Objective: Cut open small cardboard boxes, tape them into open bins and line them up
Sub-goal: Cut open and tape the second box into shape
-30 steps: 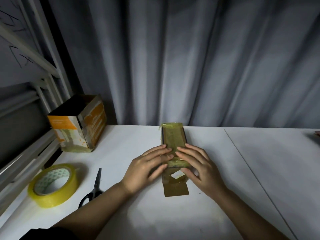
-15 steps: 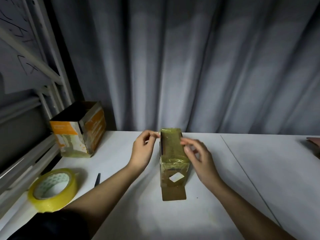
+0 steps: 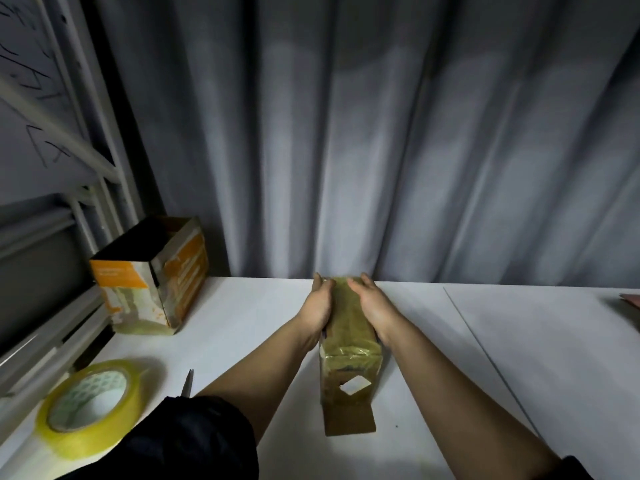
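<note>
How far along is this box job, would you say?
One orange-and-white bin already stands open-topped at the table's back left. Both hands, left hand and right hand, grip the brown box, shiny with tape, one flap lying open. It is not yet lined up beside the first.

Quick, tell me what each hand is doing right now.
Left hand: fingers curled round the far end of the taped brown box, gripping its left side.
Right hand: curled on the same box's right side, holding it.
</note>
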